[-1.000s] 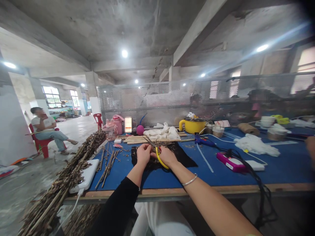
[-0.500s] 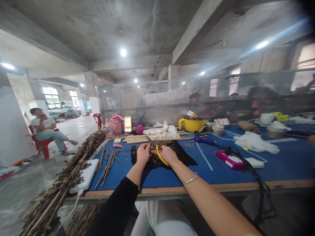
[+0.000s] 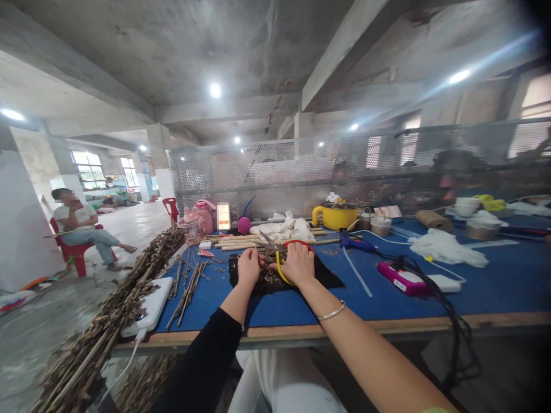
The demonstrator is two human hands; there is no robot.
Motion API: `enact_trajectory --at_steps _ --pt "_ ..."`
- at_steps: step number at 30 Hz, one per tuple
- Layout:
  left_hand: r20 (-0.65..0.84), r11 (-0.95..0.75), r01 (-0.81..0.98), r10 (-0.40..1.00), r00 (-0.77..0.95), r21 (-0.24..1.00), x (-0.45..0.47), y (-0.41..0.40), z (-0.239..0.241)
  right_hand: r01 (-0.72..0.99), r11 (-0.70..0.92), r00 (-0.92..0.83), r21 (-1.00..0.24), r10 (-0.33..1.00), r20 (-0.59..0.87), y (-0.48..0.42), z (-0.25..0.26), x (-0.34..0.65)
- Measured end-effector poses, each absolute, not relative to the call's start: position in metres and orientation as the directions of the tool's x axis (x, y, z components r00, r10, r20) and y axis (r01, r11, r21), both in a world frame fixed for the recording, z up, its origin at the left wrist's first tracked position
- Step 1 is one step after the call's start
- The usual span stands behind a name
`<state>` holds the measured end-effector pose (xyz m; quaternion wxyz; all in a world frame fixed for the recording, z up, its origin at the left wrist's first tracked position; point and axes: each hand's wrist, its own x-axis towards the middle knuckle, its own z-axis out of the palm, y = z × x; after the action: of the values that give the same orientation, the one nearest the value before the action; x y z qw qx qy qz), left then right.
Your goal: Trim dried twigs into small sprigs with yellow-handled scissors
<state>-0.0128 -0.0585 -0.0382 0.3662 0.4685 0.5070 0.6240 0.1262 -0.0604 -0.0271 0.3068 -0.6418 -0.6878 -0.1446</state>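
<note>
The right hand (image 3: 300,263) grips the scissors (image 3: 279,264) above the black cloth (image 3: 329,276). The left hand (image 3: 248,267) curls just left; whether it pinches anything cannot be told. Blades closing off-line could nick its nearby fingertips.

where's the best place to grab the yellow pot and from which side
Probably the handle of the yellow pot, from its left side as pictured: it juts out that way and bends downward, clear of the round pot. Bunched white material lies nearby there, so come from above.
</note>
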Motion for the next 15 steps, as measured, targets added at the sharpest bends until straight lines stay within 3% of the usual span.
enact_trajectory --at_steps 4,11,15 --pt "0.242 -0.253 -0.003 0.927 -0.288 0.967 -0.012 -0.06 -0.036 0.963 0.156 0.016 -0.222 0.785 0.619 -0.061 -0.026 0.125" --pt "0.215 -0.256 -0.116 0.933 -0.288 0.96 -0.011 -0.062 -0.033 0.893 0.182 0.102 -0.412 0.809 0.578 -0.052 -0.028 0.132" --pt "0.195 -0.241 -0.141 0.942 -0.274 0.96 -0.01 -0.062 -0.032 0.848 0.329 -0.024 -0.415 0.807 0.59 -0.052 -0.029 0.132"
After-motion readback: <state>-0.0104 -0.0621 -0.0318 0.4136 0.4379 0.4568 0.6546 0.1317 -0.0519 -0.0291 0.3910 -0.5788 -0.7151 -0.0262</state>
